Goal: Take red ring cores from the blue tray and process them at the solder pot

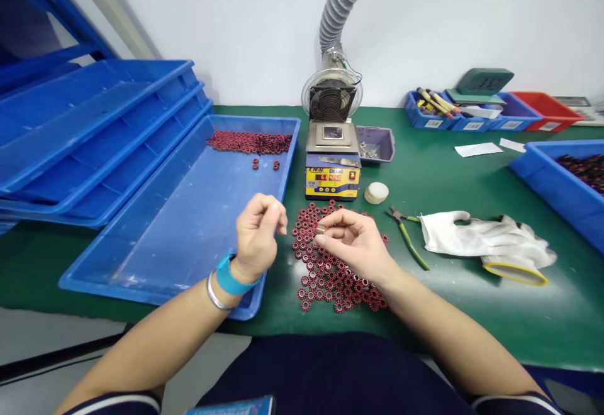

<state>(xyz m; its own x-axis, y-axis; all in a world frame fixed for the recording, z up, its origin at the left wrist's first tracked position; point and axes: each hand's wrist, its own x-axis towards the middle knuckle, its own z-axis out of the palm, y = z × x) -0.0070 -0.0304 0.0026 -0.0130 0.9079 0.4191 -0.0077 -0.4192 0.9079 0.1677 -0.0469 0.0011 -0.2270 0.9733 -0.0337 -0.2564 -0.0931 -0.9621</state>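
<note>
My left hand (259,232), with a blue band and a metal bangle at the wrist, is curled closed above the right edge of the blue tray (189,214); whatever its fingers hold is hidden. Thumb and fingertips of my right hand (352,239) pinch a small metallic piece (320,229) over a spread of red toothed rings (325,280) on the green table. More red rings (250,142) are heaped at the far end of the tray. Behind the hands stands a yellow and blue heater unit (333,179) with lit red digits.
Stacked blue trays (104,132) rise at the left. Right of the heater are a purple bin (384,144) and a round white pad (376,192). Pliers (408,239) and white gloves (481,239) lie farther right. Small bins (547,111) and another blue tray (557,182) are beyond.
</note>
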